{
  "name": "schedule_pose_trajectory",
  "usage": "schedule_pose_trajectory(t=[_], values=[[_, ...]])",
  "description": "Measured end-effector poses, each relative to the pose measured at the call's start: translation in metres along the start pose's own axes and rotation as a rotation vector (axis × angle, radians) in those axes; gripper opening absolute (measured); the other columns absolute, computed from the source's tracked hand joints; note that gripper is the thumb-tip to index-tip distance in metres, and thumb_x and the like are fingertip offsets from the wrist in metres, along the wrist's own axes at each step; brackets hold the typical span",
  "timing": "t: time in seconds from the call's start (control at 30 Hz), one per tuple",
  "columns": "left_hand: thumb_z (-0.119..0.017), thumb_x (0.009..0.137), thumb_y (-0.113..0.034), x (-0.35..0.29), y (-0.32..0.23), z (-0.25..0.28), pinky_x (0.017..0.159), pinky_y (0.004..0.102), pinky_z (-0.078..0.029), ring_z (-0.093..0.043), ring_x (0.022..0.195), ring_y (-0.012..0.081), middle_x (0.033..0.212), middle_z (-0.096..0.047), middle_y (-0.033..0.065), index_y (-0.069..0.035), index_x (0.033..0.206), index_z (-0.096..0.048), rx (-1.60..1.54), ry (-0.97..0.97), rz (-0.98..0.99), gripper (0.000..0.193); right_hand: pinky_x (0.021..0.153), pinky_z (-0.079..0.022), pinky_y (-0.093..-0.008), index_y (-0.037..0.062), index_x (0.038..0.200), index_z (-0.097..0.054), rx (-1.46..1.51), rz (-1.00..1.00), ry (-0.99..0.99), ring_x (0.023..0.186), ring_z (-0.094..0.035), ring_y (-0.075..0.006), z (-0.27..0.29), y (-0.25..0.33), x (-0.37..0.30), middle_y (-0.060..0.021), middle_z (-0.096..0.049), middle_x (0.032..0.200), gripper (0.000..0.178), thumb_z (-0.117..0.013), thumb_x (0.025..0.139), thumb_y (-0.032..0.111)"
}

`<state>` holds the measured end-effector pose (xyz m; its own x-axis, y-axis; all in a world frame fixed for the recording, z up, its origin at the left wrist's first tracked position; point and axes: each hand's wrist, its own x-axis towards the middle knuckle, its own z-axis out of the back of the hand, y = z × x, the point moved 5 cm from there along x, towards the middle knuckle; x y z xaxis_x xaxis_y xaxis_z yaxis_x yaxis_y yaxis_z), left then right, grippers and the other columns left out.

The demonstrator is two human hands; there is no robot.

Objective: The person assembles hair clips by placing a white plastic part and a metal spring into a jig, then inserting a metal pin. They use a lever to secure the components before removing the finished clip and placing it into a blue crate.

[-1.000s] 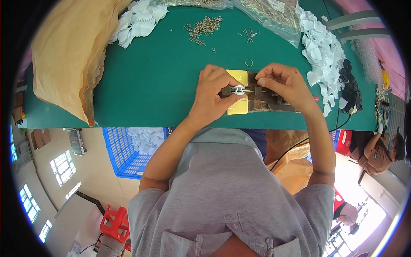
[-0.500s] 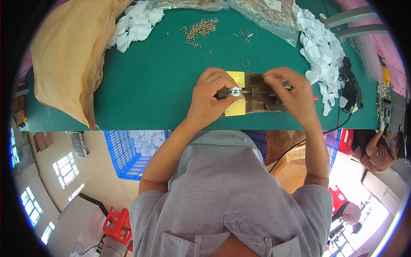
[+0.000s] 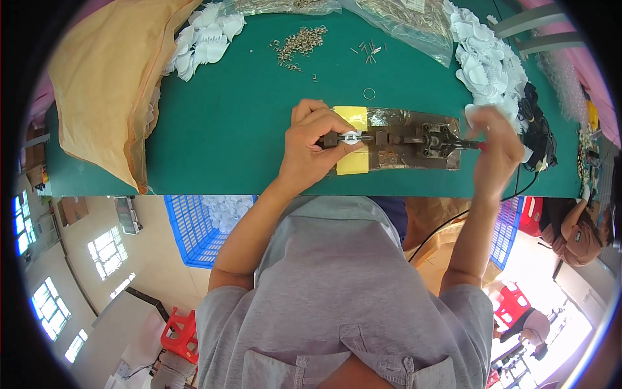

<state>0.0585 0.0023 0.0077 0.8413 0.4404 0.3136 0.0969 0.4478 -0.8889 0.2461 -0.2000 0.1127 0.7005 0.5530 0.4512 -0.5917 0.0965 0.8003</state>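
Observation:
My left hand (image 3: 311, 142) pinches a small white plastic piece (image 3: 351, 137) between thumb and fingers, against the end of a metal toggle clamp fixture (image 3: 440, 141). The fixture is mounted on a dark base plate (image 3: 405, 162) with a yellow strip (image 3: 352, 166) across its left end. My right hand (image 3: 497, 152) is at the fixture's right end, beside the red-tipped handle (image 3: 481, 146). Motion blurs its fingers, so I cannot tell whether they touch the handle.
On the green table (image 3: 220, 142) lie a pile of small metal clips (image 3: 301, 47), several pins (image 3: 369, 50) and a metal ring (image 3: 369, 93). White plastic pieces are heaped at right (image 3: 489, 71) and upper left (image 3: 207, 35). A large brown paper bag (image 3: 97, 91) stands left; a black cable bundle (image 3: 538, 133) lies right.
My right hand has moved right, from above the fixture's middle to its handle end, uncovering the clamp. My left hand stays on the white piece.

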Motion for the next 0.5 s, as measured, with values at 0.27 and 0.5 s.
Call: schedule_pose_trajectory(t=[0.27,0.5], values=[[-0.089,0.077,-0.01,0.0,-0.016,0.007,0.094,0.0379,-0.045,-0.058,0.104,0.0243,0.1,-0.073,0.0023,-0.009,0.092,-0.073,-0.057,-0.061,-0.075,0.022,0.056,-0.032,-0.0254,0.0017,0.096,-0.061,1.018,-0.546,-0.353,0.053,-0.029,-0.0061,0.064,-0.12,-0.028,0.0071,-0.029,0.06,0.032,-0.051,0.113,0.026],[-0.092,0.07,-0.003,-0.048,-0.052,0.135,0.09,0.0358,-0.05,-0.065,0.092,0.0213,0.103,-0.074,0.0027,-0.007,0.099,-0.075,-0.23,0.015,-0.073,0.034,0.057,-0.036,-0.0255,-0.0013,0.102,-0.06,1.357,-0.615,-0.306,0.054,-0.032,-0.0055,0.069,-0.173,-0.056,0.0055,-0.032,0.063,0.027,-0.05,0.114,0.02]])
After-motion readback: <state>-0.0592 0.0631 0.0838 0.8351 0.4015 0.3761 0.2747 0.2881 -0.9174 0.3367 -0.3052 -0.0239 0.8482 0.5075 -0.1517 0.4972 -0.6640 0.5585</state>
